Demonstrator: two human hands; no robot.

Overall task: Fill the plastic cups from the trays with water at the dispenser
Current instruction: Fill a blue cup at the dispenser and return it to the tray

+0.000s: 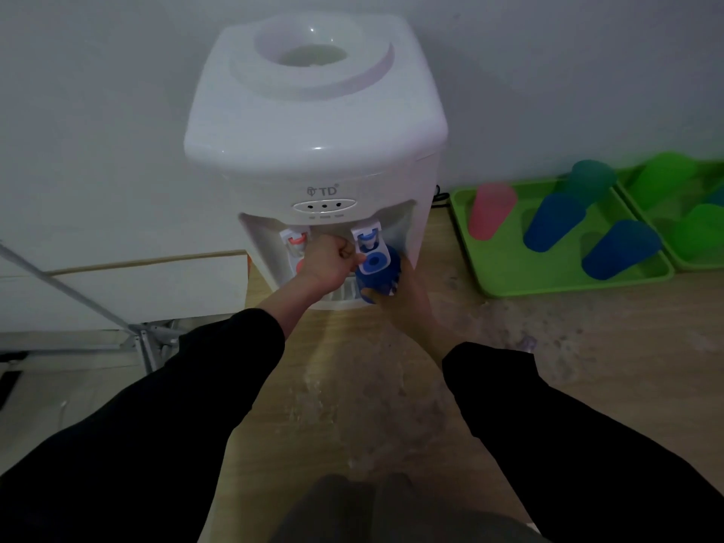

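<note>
Standing over a white tabletop water dispenser (313, 123) against a grey wall, a person in black sleeves works its taps. At left in the recess sits the red tap (296, 241), untouched. Beside it the left hand (333, 260) is curled into a fist at the blue tap (370, 244), seemingly pressing its lever, though the contact itself is hard to make out. Just to the right, the right hand (407, 295) wraps around a blue plastic cup (378, 280) held under the blue spout, above the drip tray (341, 295); whether water is running cannot be seen. The cup looks light and thin-walled, likely to flex if squeezed and to grow heavier and slicker as it fills, so a grip low around the body, kept level, seems wisest. Further right on the wooden table (391, 386) lies a green tray (509, 280) holding a pink cup (489, 213) and several blue and teal ones, mouths down. A second green tray (689, 260) of green cups touches it at the frame's edge.
</note>
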